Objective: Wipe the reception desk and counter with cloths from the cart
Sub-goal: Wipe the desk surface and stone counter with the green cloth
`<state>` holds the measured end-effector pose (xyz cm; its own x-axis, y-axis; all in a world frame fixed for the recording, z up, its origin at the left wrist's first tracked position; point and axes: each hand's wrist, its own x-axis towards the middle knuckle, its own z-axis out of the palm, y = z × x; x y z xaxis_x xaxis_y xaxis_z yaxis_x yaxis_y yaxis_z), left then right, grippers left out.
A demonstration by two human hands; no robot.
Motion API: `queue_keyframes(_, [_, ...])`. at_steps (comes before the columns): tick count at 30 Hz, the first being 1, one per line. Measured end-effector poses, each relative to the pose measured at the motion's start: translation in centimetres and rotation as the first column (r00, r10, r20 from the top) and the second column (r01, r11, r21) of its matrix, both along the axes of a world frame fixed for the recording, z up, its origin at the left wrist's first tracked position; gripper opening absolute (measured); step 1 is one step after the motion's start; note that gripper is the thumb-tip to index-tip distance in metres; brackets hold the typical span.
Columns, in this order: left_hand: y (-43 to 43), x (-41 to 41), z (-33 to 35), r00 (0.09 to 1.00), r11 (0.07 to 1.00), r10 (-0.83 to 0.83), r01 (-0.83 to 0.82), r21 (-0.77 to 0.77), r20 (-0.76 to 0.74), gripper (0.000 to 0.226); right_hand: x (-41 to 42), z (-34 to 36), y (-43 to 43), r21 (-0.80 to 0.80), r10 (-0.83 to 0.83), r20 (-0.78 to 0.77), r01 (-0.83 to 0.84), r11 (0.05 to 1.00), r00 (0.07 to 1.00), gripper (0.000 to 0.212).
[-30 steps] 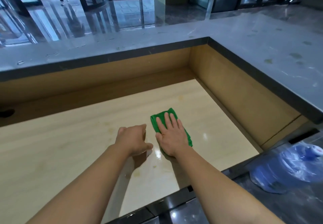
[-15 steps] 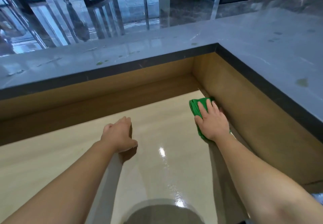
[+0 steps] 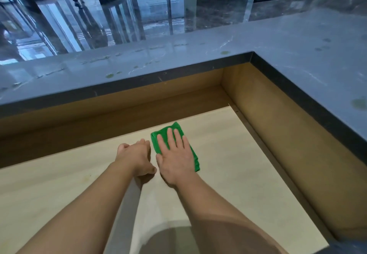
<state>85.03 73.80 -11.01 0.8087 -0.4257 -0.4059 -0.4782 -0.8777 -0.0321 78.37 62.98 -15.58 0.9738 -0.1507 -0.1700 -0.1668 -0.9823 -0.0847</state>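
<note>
Cloth: green cloth (image 3: 174,146) has swung back from the corner wall on my right to mid-tabletop, just beside my left hand (image 3: 137,159).
Right hand (image 3: 174,160): flat, fingers spread, pressing the cloth down — not gripping it.
Left hand: loosely curled, empty, resting on the tabletop (image 3: 238,184).
Meaning: right-hand corner looks covered — my guess is this pass works leftward.
Raised counter (image 3: 297,45): beyond my hands, spots on it, not yet wiped.
</note>
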Motion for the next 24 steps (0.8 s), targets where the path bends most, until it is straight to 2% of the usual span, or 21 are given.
queue_keyframes(2, [0.0, 0.2, 0.0, 1.000, 1.000, -0.011, 0.011, 0.011, 0.015, 0.058, 0.1, 0.3, -2.1, 0.007, 0.084, 0.006, -0.084, 0.996, 0.996, 0.059])
queue_keyframes(4, [-0.1, 0.7, 0.3, 0.998, 1.000, -0.011, 0.011, -0.008, 0.067, 0.044, 0.1, 0.5, -5.5, 0.016, 0.081, 0.027, -0.081, 0.997, 0.996, 0.058])
queue_keyframes(6, [-0.1, 1.0, 0.6, 0.988, 0.999, -0.019, 0.023, -0.023, 0.156, 0.033, 0.1, 0.3, -9.3, -0.002, -0.016, 0.025, 0.016, 1.000, 1.000, 0.061])
queue_keyframes(8, [0.0, 1.6, 0.7, 0.975, 0.998, -0.036, 0.046, -0.041, 0.218, 0.031, 0.2, 0.3, -12.7, -0.035, -0.137, 0.025, 0.138, 0.990, 0.990, 0.067])
queue_keyframes(11, [0.2, 2.8, 0.6, 0.979, 0.998, -0.036, 0.046, -0.045, 0.200, 0.051, 0.2, 0.3, -16.7, -0.016, -0.294, 0.016, 0.294, 0.956, 0.956, 0.060])
queue_keyframes(14, [0.9, 3.8, 0.4, 0.995, 1.000, 0.006, -0.006, 0.002, 0.097, 0.095, 0.6, 0.2, -17.5, 0.010, -0.400, 0.030, 0.400, 0.917, 0.916, 0.059])
queue_keyframes(15, [1.1, 4.0, 0.3, 0.998, 1.000, 0.027, -0.028, 0.006, 0.064, 0.102, 0.8, 0.0, -17.0, 0.002, -0.427, 0.028, 0.427, 0.904, 0.904, 0.060])
queue_keyframes(17, [1.3, 4.3, 0.2, 0.999, 0.999, 0.048, -0.048, -0.001, 0.019, 0.103, 1.7, 0.0, -15.3, -0.024, -0.472, 0.012, 0.472, 0.881, 0.882, 0.060])
queue_keyframes(20, [1.2, 4.5, 0.3, 0.999, 0.999, 0.042, -0.041, 0.025, -0.006, 0.100, 3.6, 0.1, -11.3, -0.032, -0.423, -0.004, 0.423, 0.906, 0.906, 0.060])
queue_keyframes(24, [0.5, 4.8, 0.6, 0.999, 0.995, 0.035, -0.031, 0.093, -0.037, 0.100, 6.8, 0.4, -4.1, -0.023, -0.161, 0.012, 0.162, 0.987, 0.987, 0.058])
